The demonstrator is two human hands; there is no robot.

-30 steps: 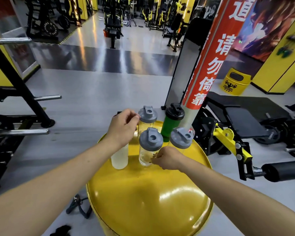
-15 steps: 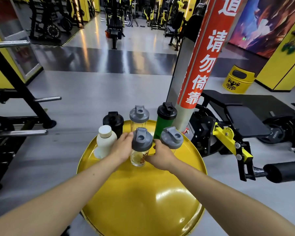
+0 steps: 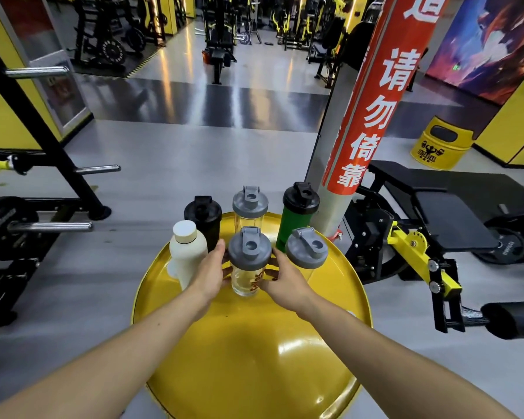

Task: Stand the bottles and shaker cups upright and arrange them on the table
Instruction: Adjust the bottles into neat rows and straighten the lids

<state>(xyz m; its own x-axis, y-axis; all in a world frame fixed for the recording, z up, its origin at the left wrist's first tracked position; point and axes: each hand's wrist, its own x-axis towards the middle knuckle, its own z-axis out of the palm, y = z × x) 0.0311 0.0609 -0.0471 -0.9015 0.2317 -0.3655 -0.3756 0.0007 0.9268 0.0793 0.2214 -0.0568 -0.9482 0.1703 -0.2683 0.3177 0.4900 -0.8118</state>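
- Gripping a clear shaker cup (image 3: 247, 275) with a grey lid from both sides, the left hand (image 3: 210, 272) and right hand (image 3: 286, 281) steady it upright on the round yellow table (image 3: 254, 358), just short of the far edge.
- Standing upright along that far edge: a white bottle (image 3: 186, 252), black shaker (image 3: 203, 219), second clear shaker (image 3: 250, 210), green shaker (image 3: 295, 220) and third grey-lidded shaker (image 3: 306, 247).
- Nothing lies tipped over; judging by this, only final spacing seems left.
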